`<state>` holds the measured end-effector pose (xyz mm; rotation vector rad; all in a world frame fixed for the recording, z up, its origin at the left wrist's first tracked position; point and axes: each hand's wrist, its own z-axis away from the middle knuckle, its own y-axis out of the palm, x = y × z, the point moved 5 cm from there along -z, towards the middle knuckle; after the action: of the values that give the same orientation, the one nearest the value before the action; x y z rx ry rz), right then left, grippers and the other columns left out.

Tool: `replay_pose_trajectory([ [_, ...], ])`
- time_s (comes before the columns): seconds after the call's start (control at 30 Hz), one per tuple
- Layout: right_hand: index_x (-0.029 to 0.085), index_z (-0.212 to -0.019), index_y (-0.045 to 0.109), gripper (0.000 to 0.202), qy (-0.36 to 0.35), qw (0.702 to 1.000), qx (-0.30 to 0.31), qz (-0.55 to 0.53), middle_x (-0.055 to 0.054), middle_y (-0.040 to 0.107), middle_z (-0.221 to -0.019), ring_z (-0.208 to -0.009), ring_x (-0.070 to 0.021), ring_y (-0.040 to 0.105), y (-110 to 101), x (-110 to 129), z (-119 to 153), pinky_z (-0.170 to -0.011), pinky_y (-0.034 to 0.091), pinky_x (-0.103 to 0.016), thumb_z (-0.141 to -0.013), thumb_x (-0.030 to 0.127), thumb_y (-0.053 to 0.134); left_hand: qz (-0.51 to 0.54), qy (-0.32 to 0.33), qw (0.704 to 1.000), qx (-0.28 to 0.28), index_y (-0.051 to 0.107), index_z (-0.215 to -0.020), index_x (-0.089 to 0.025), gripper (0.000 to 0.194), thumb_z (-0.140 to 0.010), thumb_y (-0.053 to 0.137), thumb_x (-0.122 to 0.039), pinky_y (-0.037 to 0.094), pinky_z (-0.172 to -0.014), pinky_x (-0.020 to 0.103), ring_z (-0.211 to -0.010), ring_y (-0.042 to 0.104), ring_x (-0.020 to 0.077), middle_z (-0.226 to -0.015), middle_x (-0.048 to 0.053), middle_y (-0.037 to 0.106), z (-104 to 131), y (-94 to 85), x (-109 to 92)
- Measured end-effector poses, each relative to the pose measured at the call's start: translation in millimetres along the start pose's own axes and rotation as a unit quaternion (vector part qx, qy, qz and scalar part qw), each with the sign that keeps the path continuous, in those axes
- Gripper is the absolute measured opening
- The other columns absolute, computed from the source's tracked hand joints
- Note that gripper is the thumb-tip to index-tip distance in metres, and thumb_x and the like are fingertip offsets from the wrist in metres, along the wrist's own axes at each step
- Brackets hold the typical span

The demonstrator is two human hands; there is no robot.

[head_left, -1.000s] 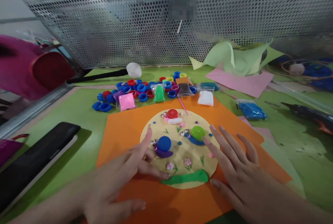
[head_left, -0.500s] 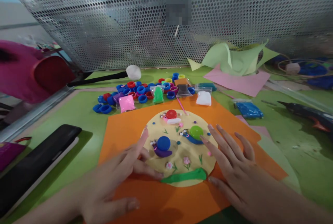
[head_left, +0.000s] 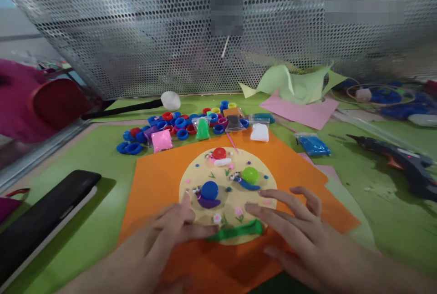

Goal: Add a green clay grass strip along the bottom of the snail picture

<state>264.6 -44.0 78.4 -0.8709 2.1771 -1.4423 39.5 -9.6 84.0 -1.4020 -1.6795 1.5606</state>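
A round cream disc (head_left: 225,203) lies on a sheet of orange paper (head_left: 146,194). On it sit three clay snails: one with a blue bottle-cap shell (head_left: 209,190), one with a green shell (head_left: 251,175), one with a red shell (head_left: 219,153). Small clay flowers (head_left: 239,212) dot the lower part. A green clay strip (head_left: 239,230) runs along the disc's near edge. My left hand (head_left: 160,235) has its fingers apart, one fingertip at the strip's left end. My right hand (head_left: 297,225) is spread, fingertips over the disc's right side near the strip's other end.
Several bottle caps (head_left: 182,134) and bags of pink (head_left: 161,140), green (head_left: 202,129), white (head_left: 260,132) and blue clay (head_left: 313,144) lie behind the paper. A glue gun (head_left: 399,157) rests at right, a black case (head_left: 51,221) at left. Crumpled paper (head_left: 293,84) stands by the perforated metal panel (head_left: 153,34).
My right hand has moved left and nearer, its fingers more bent over the disc. The left forefinger is lower. The whole view has shifted slightly.
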Motion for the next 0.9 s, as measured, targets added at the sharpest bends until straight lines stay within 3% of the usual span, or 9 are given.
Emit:
replay_pose_trajectory([
  [0.1,0.015,-0.120,0.052,0.034,-0.007,1.000,-0.030,-0.005,-0.008,0.066,-0.108,-0.114,-0.0222,0.048,-5.0,8.6,-3.7,-0.087,0.031,-0.040,-0.088,0.012,0.041,-0.072,0.029,0.997,-0.019,-0.013,-0.143,-0.007,0.072,-0.093,0.036,-0.026,0.049,-0.088,0.034,-0.098,0.060,0.0243,-0.103,0.007,0.070,-14.7,5.3,-15.4],
  [0.2,0.014,-0.122,0.051,0.040,-0.027,1.000,-0.010,0.003,-0.008,0.064,-0.111,-0.114,-0.0232,0.049,-2.2,16.3,-5.5,-0.084,0.036,-0.041,-0.084,0.008,0.039,-0.108,0.056,0.992,-0.030,-0.014,-0.142,-0.004,0.069,-0.095,0.032,-0.027,0.053,-0.080,0.036,-0.090,0.064,0.0254,-0.097,0.011,0.071,-23.5,8.3,-23.6],
  [0.37,0.013,-0.119,0.052,0.043,-0.037,0.999,-0.009,-0.013,-0.004,0.066,-0.108,-0.109,-0.0242,0.051,-0.3,20.4,-8.6,-0.081,0.043,-0.043,-0.081,0.004,0.035,-0.103,0.055,0.992,-0.040,-0.013,-0.141,-0.001,0.069,-0.095,0.033,-0.024,0.055,-0.074,0.037,-0.088,0.065,0.0261,-0.087,0.012,0.073,-19.8,12.0,-22.3],
  [0.53,0.013,-0.120,0.052,0.039,-0.031,0.999,-0.007,0.003,-0.009,0.065,-0.108,-0.107,-0.0240,0.053,-3.0,15.5,-4.6,-0.081,0.044,-0.046,-0.086,0.006,0.032,-0.080,0.056,0.994,-0.045,-0.012,-0.142,-0.002,0.072,-0.094,0.036,-0.026,0.056,-0.071,0.038,-0.084,0.065,0.0271,-0.088,0.013,0.073,-14.1,19.6,-19.8],
  [0.73,0.013,-0.128,0.042,0.034,-0.006,1.000,-0.024,-0.014,-0.007,0.064,-0.112,-0.117,-0.0205,0.044,-8.4,0.8,6.1,-0.098,0.024,-0.044,-0.094,0.015,0.038,-0.103,0.038,0.993,-0.041,-0.011,-0.143,-0.004,0.068,-0.094,0.031,-0.025,0.056,-0.071,0.036,-0.090,0.065,0.0280,-0.100,0.011,0.072,-18.2,16.1,-19.9],
  [0.8,0.015,-0.124,0.046,0.030,-0.035,0.998,-0.033,-0.027,-0.002,0.066,-0.107,-0.116,-0.0177,0.045,-11.6,1.1,6.2,-0.106,0.013,-0.041,-0.096,0.013,0.036,-0.140,0.053,0.988,-0.038,-0.013,-0.142,-0.003,0.065,-0.095,0.026,-0.024,0.055,-0.073,0.036,-0.087,0.065,0.0272,-0.099,0.011,0.072,-23.0,14.6,-25.2],
  [0.9,0.015,-0.115,0.053,0.029,-0.107,0.992,-0.042,-0.043,0.005,0.070,-0.098,-0.116,-0.0128,0.044,-16.1,5.3,4.8,-0.110,-0.001,-0.035,-0.099,0.011,0.029,-0.170,0.074,0.982,-0.029,-0.005,-0.143,-0.002,0.067,-0.093,0.035,-0.023,0.050,-0.082,0.037,-0.089,0.062,0.0257,-0.104,0.010,0.070,-31.2,17.4,-33.0],
])
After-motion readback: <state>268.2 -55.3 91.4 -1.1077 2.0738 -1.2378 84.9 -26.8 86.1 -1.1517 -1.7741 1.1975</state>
